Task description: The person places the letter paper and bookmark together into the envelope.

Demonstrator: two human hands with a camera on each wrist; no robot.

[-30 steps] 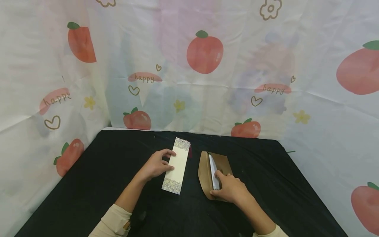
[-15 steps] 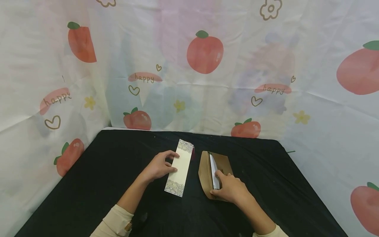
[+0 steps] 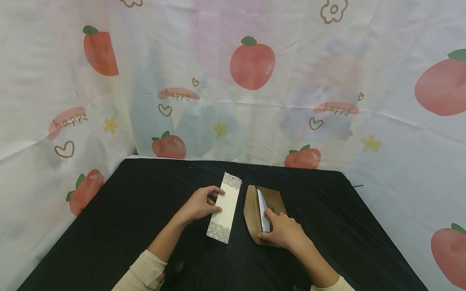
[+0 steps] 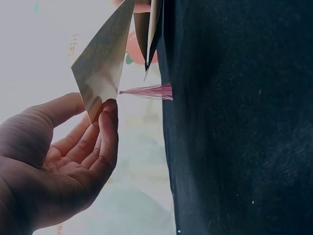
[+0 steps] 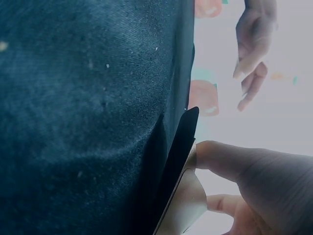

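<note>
My left hand (image 3: 199, 205) pinches a cream bookmark (image 3: 226, 206) by its left edge, between thumb and fingers. Grey lace print runs across both ends of it. In the left wrist view, a pink tassel (image 4: 149, 91) hangs from one end. The bookmark is held above the cloth, tilted, just left of a brown paper envelope (image 3: 251, 214). My right hand (image 3: 284, 231) grips the near end of this envelope, its flap turned out to the left. A white paper edge (image 3: 262, 210) shows in the envelope's mouth, partly covered by the fingers.
A black cloth (image 3: 349, 242) covers the table, with some wrinkles. Behind it and along both sides hang pale curtains (image 3: 255, 121) printed with fruit, hearts and flowers. The table's far edge lies beyond the bookmark and envelope.
My left hand has carried the bookmark a little to the right and slightly nearer me, closer to the envelope. The right hand and envelope have stayed in place.
</note>
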